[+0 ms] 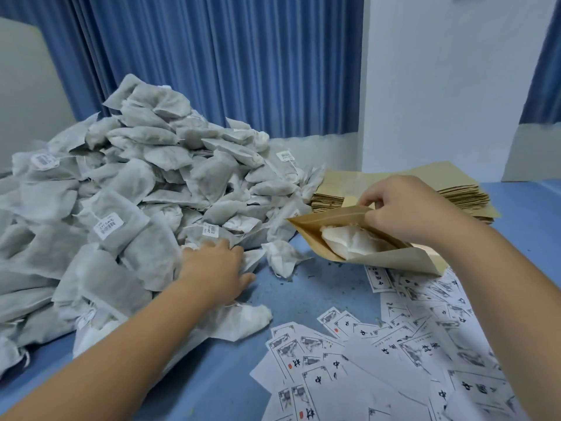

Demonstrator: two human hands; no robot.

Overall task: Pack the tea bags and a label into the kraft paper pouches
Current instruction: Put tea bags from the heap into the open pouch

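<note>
- Leftward, a big heap of tea bags [136, 177] on the blue table [318, 296], grey-white, a few with barcode tags [109, 226] on strings.
- Left hand [218, 268] palm down at the heap's near foot, thumb spread to the side, fingertips buried among the bags (clasping one or merely resting: cannot tell).
- Right hand [403, 205] raised above the table, thumb and fingers pinching the upper lip of a kraft pouch [391, 260], mouth held agape toward the heap.
- Inside that mouth, a pale tea bag [355, 243], partly showing.
- Just behind the right hand, a stack of flat pouches [461, 192], lying against the heap's right edge.
- Between heap and held pouch, one loose tea bag [282, 258] on the table, with dark crumbs [291, 287] scattered round it.
- Near right, a spread of printed labels [391, 350], overlapping, with black characters and grey pictures, some under the pouch's lower corner.
- Behind everything, a blue curtain [227, 56] and a white wall [440, 86].
</note>
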